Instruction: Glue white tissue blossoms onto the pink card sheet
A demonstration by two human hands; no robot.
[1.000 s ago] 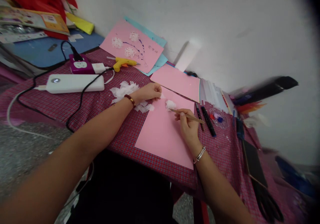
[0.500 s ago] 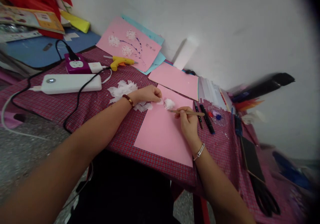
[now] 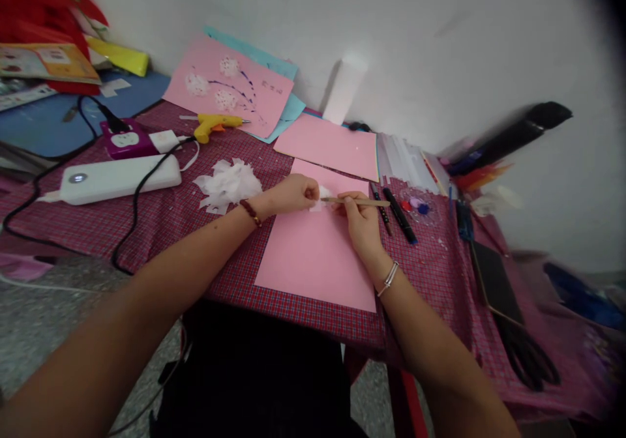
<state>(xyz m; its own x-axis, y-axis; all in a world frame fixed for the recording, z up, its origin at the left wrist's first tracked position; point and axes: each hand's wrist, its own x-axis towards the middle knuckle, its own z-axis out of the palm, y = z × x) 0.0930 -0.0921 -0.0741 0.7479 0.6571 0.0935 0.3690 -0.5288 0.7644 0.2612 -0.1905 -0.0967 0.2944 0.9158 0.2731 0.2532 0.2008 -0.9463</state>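
Observation:
My left hand (image 3: 297, 193) is closed in a pinch at a small piece of white tissue paper (image 3: 315, 207), over the upper part of a pink sheet (image 3: 313, 262). My right hand (image 3: 362, 226) grips a thin wooden stick (image 3: 372, 202), its point reaching the paper beside my left fingertips. A fluffy white tuft (image 3: 324, 191) on the sheet is partly hidden behind the left fingers and the stick. To the left of the sheet lies a heap of white tissue pieces (image 3: 227, 184).
A pink card with white paper flowers (image 3: 274, 102) leans at the back. Around it are a yellow glue gun (image 3: 215, 125), a white power bank (image 3: 122, 178) with cables, and another pink sheet (image 3: 332, 146). Black pens (image 3: 401, 216) and a plastic palette (image 3: 420, 204) lie right; scissors (image 3: 531, 360) at far right.
My left hand has moved right along the sheet, so the tuft is now mostly covered. The stick's tip has come up to the left fingertips. The view has shifted slightly.

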